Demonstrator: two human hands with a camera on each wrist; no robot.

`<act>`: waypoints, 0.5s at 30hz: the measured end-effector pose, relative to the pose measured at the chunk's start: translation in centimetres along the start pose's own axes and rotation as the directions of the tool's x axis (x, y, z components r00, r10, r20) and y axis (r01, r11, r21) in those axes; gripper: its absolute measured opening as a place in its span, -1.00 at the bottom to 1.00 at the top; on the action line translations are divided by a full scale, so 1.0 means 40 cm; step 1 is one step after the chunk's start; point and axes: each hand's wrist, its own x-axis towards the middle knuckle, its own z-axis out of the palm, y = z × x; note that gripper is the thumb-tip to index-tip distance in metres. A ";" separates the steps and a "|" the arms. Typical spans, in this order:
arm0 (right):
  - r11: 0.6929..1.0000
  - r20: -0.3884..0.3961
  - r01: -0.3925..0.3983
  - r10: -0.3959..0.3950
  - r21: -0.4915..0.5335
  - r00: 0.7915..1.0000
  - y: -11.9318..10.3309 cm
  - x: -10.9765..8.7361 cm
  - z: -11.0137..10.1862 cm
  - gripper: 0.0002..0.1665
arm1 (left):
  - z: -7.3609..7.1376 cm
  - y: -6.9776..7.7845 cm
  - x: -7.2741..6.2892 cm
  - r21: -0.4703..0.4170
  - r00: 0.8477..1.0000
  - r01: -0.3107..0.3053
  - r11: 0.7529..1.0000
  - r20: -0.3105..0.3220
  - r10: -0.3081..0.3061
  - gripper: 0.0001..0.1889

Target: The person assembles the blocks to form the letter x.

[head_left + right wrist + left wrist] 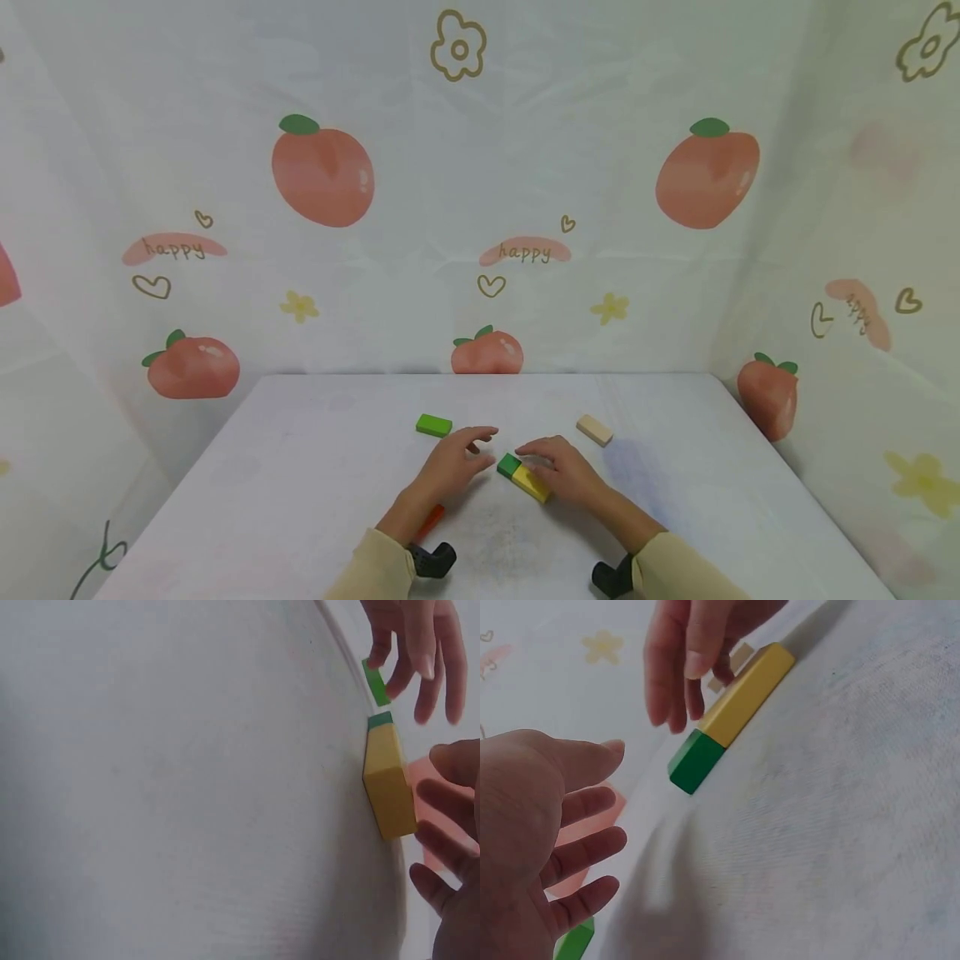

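Observation:
A yellow block (531,484) lies on the table, its end against a dark green block (509,465), the two forming one line. Beside the yellow block hovers my right hand (564,470), fingers loosely bent and nothing in its grasp. In the right wrist view its fingertips (429,834) come close to the yellow block; whether they touch it I cannot tell. My left hand (452,463) is held to the left of the dark green block, apart from it. Spread fingers (592,847) and an empty palm show in the left wrist view.
Behind the left hand lies a light green block (434,426). A pale wooden block (595,431) is at the back right. Under the left forearm an orange-red block (431,522) is partly hidden. A printed cloth (420,167) walls in the white table (322,467).

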 end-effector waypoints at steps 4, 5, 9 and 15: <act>0.999 0.048 0.034 -0.034 -0.008 0.998 0.011 0.006 -0.002 -0.66 | -0.018 0.006 -0.014 -0.006 1.000 -0.001 1.000 -0.008 0.001 -0.65; 0.999 0.056 0.039 -0.038 -0.017 0.998 0.013 0.008 -0.002 -0.66 | -0.023 0.007 -0.018 -0.011 1.000 0.002 1.000 -0.009 -0.002 -0.68; 0.997 0.081 0.069 -0.066 -0.039 0.995 0.023 0.013 -0.003 -0.67 | -0.037 0.007 -0.035 -0.031 1.000 0.022 0.999 -0.008 -0.022 -0.77; 0.991 0.091 0.135 -0.132 -0.024 0.987 0.044 0.020 -0.003 -0.66 | -0.053 -0.003 -0.058 -0.042 0.999 0.032 0.999 0.018 -0.031 -0.78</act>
